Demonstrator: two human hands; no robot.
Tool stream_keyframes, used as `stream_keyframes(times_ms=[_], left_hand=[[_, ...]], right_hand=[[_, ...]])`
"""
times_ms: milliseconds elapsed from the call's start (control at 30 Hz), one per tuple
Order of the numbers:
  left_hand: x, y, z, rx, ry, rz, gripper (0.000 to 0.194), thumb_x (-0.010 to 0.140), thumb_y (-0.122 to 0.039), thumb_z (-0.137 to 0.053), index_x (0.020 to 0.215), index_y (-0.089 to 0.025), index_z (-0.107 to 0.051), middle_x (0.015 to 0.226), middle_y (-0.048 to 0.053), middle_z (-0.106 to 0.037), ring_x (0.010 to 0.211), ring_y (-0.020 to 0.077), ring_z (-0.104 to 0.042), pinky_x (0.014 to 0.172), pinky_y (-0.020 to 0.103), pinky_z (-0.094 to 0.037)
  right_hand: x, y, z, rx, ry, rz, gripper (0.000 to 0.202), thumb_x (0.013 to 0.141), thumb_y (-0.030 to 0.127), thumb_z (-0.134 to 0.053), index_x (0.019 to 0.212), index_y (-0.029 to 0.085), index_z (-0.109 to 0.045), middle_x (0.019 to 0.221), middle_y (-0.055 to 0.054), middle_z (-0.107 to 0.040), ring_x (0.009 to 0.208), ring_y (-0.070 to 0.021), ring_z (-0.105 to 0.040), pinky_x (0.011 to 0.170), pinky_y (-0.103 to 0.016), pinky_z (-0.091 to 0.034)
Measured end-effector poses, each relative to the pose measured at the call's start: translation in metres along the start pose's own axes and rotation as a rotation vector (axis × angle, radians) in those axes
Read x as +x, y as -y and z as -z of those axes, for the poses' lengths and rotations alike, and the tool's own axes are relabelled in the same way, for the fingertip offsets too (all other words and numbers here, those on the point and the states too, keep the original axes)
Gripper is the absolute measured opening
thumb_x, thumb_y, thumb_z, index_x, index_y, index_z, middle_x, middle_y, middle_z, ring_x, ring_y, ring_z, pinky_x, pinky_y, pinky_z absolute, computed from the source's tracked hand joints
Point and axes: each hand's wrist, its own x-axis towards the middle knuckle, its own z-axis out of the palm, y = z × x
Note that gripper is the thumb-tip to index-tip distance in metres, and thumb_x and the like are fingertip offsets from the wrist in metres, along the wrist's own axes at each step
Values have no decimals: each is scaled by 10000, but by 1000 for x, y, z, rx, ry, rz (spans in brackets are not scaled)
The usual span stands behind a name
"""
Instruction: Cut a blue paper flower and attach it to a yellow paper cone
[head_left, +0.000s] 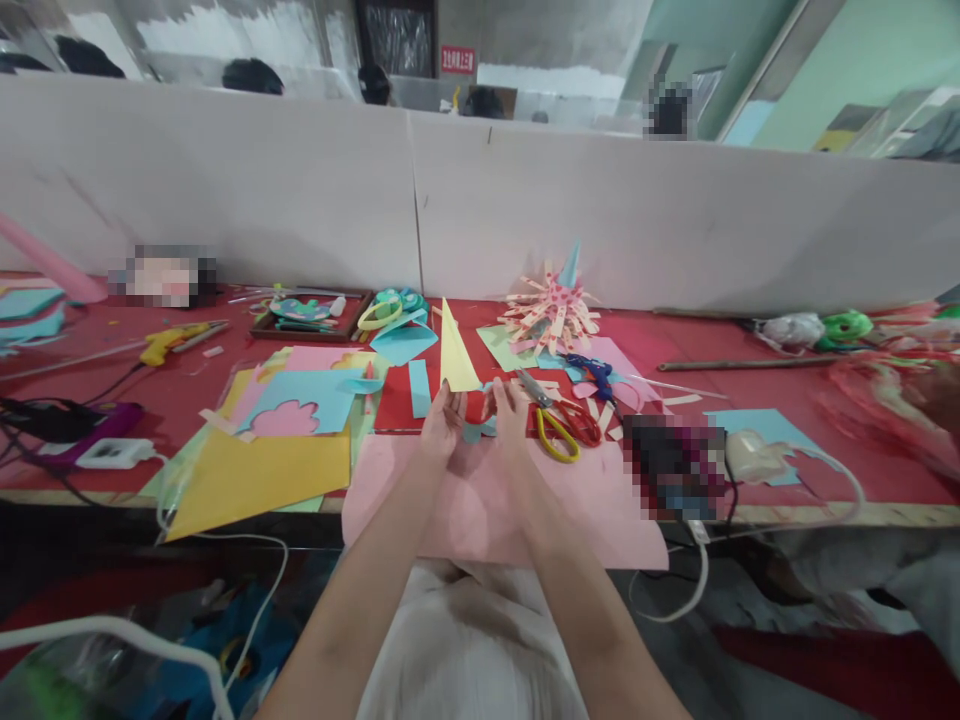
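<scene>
A pale yellow paper cone (pixel 457 355) stands point up over the middle of the work area. My left hand (pixel 444 425) grips it low down at its base. Just to the right, my right hand (pixel 508 408) has its fingers drawn together beside small blue paper bits; what they pinch is too small to make out. Under both hands lie red paper (pixel 397 402) with a blue strip (pixel 419 388) and a large pink sheet (pixel 480 500). Scissors with yellow and red handles (pixel 559 436) rest right of my right hand.
Behind stands a pink spiky paper piece with a blue cone (pixel 553 305). A blue glue gun (pixel 592 372) lies near the scissors, a yellow glue gun (pixel 169 343) far left. Coloured sheets (pixel 262 485) overhang the table's front edge. White cables (pixel 847 475) trail at right. A partition (pixel 300 190) closes the back.
</scene>
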Motion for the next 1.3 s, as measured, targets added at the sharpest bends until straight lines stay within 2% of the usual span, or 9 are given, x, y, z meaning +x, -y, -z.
stream_keyframes(times_ms=[133,200,367,600,800,933,1067,1200,1300], left_hand=[[-1,-1,-1,40,31,-16,162,863,-156,-522,925,-208,-663,929,28,-723,889,112,-675,718,159,-533],[-2,-1,-1,54,22,-8,172,865,-136,-509,886,-200,-667,906,27,-724,855,107,-679,706,160,-528],[0,0,-1,66,-5,36,135,850,-125,-529,801,-155,-651,807,17,-716,708,75,-674,661,142,-513],[3,1,1,121,40,68,96,823,-130,-568,749,-158,-622,688,-8,-687,612,58,-648,643,131,-504],[5,2,2,175,85,54,93,841,-198,-559,800,-148,-627,705,26,-692,624,89,-661,590,152,-518],[5,2,4,180,94,41,59,820,-199,-588,781,-158,-606,687,12,-680,634,96,-666,577,158,-521],[2,3,3,256,141,-28,98,772,-165,-631,704,-172,-561,628,-29,-652,605,71,-649,585,142,-508],[-2,3,1,357,153,-86,209,708,-205,-692,623,-173,-504,624,-34,-641,588,73,-635,582,162,-496],[-1,4,2,419,153,-104,235,688,-235,-706,612,-178,-492,620,-35,-625,605,77,-630,593,172,-488]], right_hand=[[-9,-9,-3,87,194,-101,437,727,624,-535,636,197,-521,504,35,-464,409,-91,-419,420,-243,-359],[-8,-9,-3,147,241,-169,436,711,620,-562,634,192,-531,501,31,-472,405,-90,-412,413,-242,-350],[-1,-3,1,268,222,-326,449,661,624,-613,624,193,-490,521,43,-474,406,-69,-382,402,-222,-339],[1,-2,4,419,257,-410,444,650,611,-642,628,194,-491,530,57,-434,414,-51,-342,369,-191,-303],[4,-9,5,502,162,-447,316,642,445,-719,698,185,-547,613,35,-512,479,-57,-413,392,-175,-332],[5,-8,5,532,97,-443,275,646,407,-724,703,193,-559,607,41,-527,485,-63,-438,404,-180,-349],[6,-6,4,565,101,-452,265,662,414,-716,727,187,-596,624,34,-583,492,-63,-483,418,-176,-385],[6,-5,2,614,141,-438,279,691,461,-683,770,197,-636,726,6,-675,586,-85,-576,509,-181,-464],[5,-5,1,602,165,-417,277,716,456,-665,833,205,-656,758,-9,-698,643,-109,-614,523,-193,-477]])
